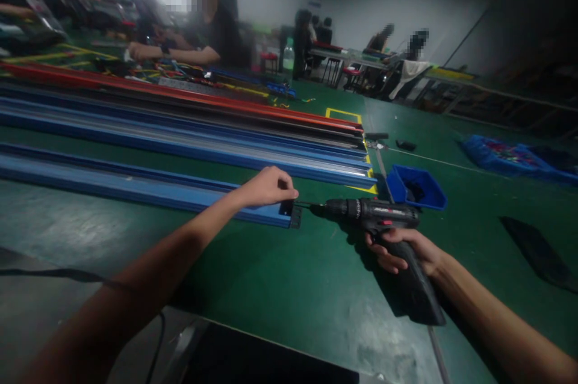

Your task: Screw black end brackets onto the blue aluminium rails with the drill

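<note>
My right hand is wrapped round the grip of a black cordless drill, which lies level with its bit pointing left at the end of a blue metal rail. My left hand is closed in a pinch at that rail end, fingertips by a small black end bracket where the bit meets it. What the fingers pinch is too small to make out.
Several long blue, grey and red rails lie across the green table behind. A blue plastic bin stands just beyond the drill. A black cable crosses at lower left. A person sits working across the table; more people sit further back.
</note>
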Demonstrator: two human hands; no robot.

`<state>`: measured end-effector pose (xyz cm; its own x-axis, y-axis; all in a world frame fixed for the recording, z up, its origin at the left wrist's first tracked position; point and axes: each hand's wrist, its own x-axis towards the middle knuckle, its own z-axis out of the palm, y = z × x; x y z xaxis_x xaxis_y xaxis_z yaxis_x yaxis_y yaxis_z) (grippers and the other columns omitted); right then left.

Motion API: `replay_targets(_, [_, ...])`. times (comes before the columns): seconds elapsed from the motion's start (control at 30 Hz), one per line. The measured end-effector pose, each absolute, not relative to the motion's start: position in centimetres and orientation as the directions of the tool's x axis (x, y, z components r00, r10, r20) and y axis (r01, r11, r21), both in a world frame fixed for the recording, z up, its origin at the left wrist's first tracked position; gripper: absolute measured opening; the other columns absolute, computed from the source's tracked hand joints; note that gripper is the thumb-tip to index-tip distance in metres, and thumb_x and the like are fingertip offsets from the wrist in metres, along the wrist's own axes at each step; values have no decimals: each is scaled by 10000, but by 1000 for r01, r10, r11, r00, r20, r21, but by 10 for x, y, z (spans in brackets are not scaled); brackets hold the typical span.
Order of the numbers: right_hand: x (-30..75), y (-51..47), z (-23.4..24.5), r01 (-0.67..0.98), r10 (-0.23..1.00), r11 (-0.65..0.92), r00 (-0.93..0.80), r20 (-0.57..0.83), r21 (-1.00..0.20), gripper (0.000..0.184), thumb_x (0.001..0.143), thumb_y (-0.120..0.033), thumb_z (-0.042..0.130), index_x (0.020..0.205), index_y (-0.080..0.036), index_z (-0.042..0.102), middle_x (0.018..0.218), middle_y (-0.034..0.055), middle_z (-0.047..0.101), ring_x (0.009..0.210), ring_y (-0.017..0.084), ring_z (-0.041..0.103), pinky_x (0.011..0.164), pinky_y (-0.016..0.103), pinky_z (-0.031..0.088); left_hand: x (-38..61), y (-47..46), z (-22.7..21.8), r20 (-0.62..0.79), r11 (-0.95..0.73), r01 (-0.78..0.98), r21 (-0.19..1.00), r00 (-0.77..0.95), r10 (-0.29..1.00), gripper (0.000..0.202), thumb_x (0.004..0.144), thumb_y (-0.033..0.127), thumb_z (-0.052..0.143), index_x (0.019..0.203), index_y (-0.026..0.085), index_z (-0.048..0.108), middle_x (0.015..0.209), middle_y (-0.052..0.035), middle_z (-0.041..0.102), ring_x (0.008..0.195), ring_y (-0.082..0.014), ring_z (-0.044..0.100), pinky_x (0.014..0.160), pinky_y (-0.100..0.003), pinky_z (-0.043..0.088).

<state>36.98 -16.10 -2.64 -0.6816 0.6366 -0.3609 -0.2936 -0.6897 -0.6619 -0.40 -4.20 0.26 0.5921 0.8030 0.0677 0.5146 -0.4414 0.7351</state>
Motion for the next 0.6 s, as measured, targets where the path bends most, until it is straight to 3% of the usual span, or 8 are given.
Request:
replay_targets(0.4, [363, -164, -22, -310, 661, -675, -658, -360, -670, 271, 877, -220, 667, 1059, -25, 715, 769, 37, 650, 464, 62, 529, 550, 235, 537, -8, -41, -1, 94, -501, 485, 717, 644, 759, 328, 902, 479, 663, 812, 175, 746, 805, -32, 738, 746, -165, 659, 717, -280, 480])
replay_targets(0.6, [361, -164, -20, -304, 665, -672, -649, -370, -676, 273, 870, -228, 678, 1054, -27, 700, 767, 37, 650, 455, 58, 522, 540, 228, 525, -6, -44, -5, 124, -523, 510, 683, 625, 771, 329, 921, 471, 643, 801, 180, 742, 774, -22, 722, 713, -160, 640, 693, -279, 467])
